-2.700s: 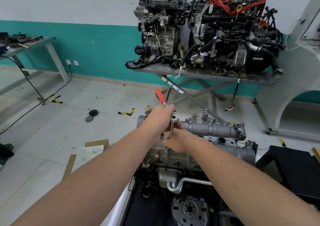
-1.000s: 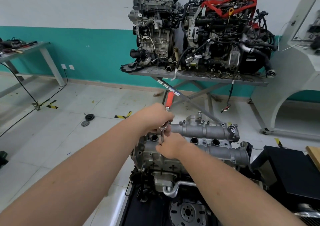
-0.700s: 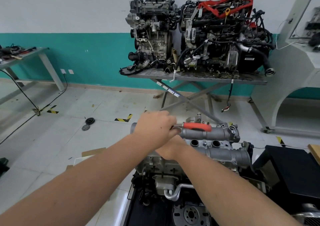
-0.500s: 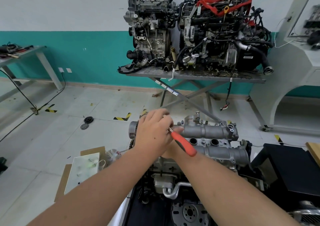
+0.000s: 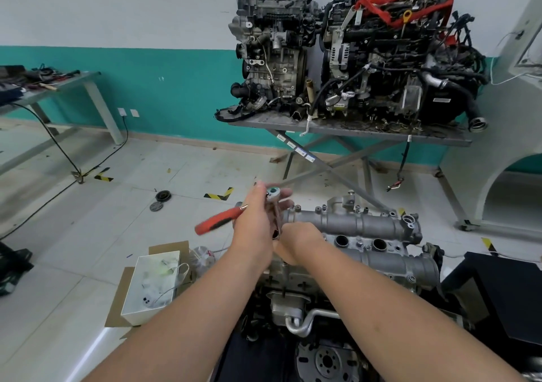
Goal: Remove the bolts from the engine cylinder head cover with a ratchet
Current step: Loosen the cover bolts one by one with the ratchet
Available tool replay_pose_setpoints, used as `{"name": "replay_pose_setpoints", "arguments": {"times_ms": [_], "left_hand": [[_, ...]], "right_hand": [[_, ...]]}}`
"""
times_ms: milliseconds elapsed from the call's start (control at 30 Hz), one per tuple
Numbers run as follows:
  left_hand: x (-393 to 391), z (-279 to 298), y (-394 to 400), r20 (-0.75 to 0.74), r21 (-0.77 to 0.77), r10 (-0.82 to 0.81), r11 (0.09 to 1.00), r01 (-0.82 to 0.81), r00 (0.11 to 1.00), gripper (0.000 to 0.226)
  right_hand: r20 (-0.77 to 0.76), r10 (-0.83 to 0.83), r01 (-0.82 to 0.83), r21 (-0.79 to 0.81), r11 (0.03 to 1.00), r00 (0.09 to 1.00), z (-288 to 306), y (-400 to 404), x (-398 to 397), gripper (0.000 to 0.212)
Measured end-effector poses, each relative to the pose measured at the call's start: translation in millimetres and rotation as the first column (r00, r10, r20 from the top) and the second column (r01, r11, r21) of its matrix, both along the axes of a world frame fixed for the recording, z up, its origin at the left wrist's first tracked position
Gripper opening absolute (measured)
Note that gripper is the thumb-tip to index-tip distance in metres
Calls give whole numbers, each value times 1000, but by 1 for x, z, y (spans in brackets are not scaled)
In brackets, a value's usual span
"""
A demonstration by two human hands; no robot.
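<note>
The grey cylinder head cover tops the engine in front of me. My left hand grips the ratchet at its head, above the cover's left end; its red handle points left and down. A socket extension runs down from the ratchet head to the cover. My right hand is curled round the lower end of that extension, at the cover's left end. The bolt under the socket is hidden by my hands. Small bolts stand along the cover's far edge.
A white box with small parts sits on cardboard on the floor to the left. Two engines stand on a grey table behind. A black stand is at the right. A workbench is at far left.
The ratchet handle has swung round: from pointing away, to the right, then toward me, and now to the left. My right hand stayed on the extension.
</note>
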State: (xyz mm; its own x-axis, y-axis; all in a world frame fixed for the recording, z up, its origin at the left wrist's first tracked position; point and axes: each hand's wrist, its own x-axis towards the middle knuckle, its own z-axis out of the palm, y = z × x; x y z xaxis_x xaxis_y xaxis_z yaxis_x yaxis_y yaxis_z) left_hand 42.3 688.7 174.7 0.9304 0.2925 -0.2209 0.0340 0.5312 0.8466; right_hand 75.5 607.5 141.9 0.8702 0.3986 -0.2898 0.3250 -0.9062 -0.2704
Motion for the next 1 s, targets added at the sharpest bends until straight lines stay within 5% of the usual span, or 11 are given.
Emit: {"name": "replay_pose_setpoints", "arguments": {"times_ms": [67, 200, 333, 500, 533, 633, 767, 833, 1000], "left_hand": [[2, -1, 1, -34, -30, -86, 996, 85, 996, 41], [11, 6, 4, -155, 161, -276, 940, 299, 949, 29], [20, 27, 8, -316, 424, -478, 701, 573, 819, 26], [31, 50, 1, -492, 632, -464, 391, 669, 736, 22], [33, 56, 1, -530, 695, -412, 288, 658, 741, 18], [39, 69, 1, -540, 839, -213, -215, 500, 814, 18], [34, 62, -8, -466, 727, -224, -648, 226, 856, 11], [29, 48, -8, -347, 721, -325, -693, 28, 880, 14], [12, 16, -2, 129, 779, -441, -509, -366, 888, 39]], "right_hand": [[-54, 6, -4, 37, 999, 998, 11, -3, -7, 35], [-124, 23, -14, 73, 997, 992, 22, -12, -13, 39], [-173, 24, -6, 102, 995, 985, 16, -20, -10, 50], [-209, 17, 9, 120, 993, 978, 3, -23, 0, 54], [-200, 21, -1, 101, 995, 980, 1, -23, 2, 51], [-120, 41, -37, 32, 999, 992, -5, -20, 4, 44], [-77, 50, -52, -33, 998, 996, -3, -11, 1, 32], [-63, 41, -41, -2, 999, 997, -6, -8, 4, 25], [-34, 71, -68, 82, 994, 997, -3, -16, 1, 36]]}}
